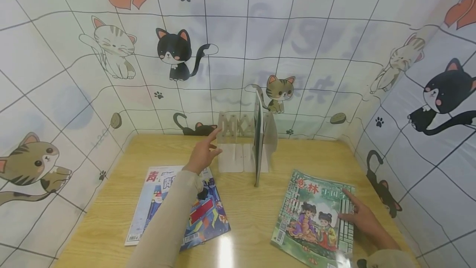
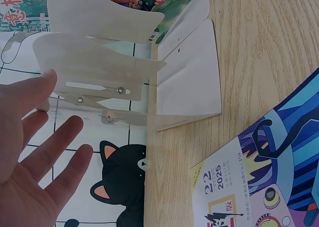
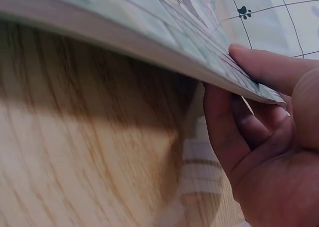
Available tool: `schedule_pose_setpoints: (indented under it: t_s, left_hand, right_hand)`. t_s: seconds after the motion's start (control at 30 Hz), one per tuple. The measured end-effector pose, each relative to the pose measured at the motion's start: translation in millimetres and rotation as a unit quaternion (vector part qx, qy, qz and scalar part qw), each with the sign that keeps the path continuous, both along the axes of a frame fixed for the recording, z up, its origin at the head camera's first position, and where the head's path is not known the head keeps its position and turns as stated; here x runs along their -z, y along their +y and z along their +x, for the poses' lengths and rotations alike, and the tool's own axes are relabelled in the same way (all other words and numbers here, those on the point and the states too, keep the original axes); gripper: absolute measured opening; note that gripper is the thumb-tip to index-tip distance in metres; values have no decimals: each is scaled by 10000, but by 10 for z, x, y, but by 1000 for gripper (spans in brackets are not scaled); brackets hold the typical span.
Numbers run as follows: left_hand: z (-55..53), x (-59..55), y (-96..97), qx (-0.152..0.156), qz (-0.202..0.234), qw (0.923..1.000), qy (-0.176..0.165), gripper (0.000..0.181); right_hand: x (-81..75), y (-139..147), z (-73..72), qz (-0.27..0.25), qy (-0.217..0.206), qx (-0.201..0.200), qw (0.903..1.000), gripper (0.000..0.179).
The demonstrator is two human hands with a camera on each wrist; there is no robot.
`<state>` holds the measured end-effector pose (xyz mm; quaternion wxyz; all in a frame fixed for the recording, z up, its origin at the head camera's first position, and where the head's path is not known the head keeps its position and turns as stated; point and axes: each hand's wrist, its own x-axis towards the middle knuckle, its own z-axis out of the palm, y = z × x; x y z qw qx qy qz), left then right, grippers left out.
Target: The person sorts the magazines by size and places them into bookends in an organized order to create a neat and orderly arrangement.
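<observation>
A white metal expandable book stand (image 1: 231,158) with a slotted scissor-style back stands near the rear wall. One magazine (image 1: 258,144) is upright in it, seen nearly edge-on. My left hand (image 1: 202,154) reaches to the stand's left end with fingers spread. In the left wrist view, a fingertip (image 2: 50,76) is right at the edge of the stand's curved end panel (image 2: 94,62). At the right, my right hand (image 1: 362,216) grips a green illustrated magazine (image 1: 316,222) by its right edge. Its thumb lies over the cover and the other fingers are underneath, and that edge is raised off the table (image 3: 75,152).
Left of the middle, a blue magazine (image 1: 208,214) overlaps a paler one (image 1: 137,218) on the wooden table (image 1: 245,226), partly behind my left forearm. Cat-printed wall coverings (image 1: 230,44) enclose the table at the back and both sides.
</observation>
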<state>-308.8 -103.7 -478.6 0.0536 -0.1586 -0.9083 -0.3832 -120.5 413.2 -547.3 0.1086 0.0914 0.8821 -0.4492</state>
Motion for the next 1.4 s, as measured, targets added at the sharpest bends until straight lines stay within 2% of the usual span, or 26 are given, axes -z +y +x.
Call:
schedule_pose_setpoints:
  t_s: [0.13, 0.43, 0.57, 0.73, 1.03, 1.13, 1.4]
  left_hand:
    - [4, 1, 0, 20, 72, 10000, -13, 76]
    - [16, -19, 4, -20, 88, 9999, -78, 77]
    - [21, -28, 5, 5, 93, 9999, -86, 77]
    - [25, -30, 0, 2, 76, 9999, -87, 76]
    - [3, 19, -13, 20, 60, 10000, 62, 78]
    - [-4, 26, -14, 18, 42, 9999, 92, 79]
    - [0, 13, -10, 7, 9, 10000, 59, 80]
  right_hand:
    - [-11, -16, 20, 112, 68, 134, 9998, 103]
    - [-117, -106, 62, -171, 163, 492, 9985, 105]
    - [-179, -167, 87, 4, 398, 548, 9977, 104]
    - [-234, -258, 115, 140, 895, 594, 9941, 100]
    - [-320, -432, 125, -87, 1520, 754, 9855, 95]
    - [-359, -495, 123, -213, 1625, 875, 9826, 95]
    - [-516, -639, 100, -9, 1662, 1001, 9810, 93]
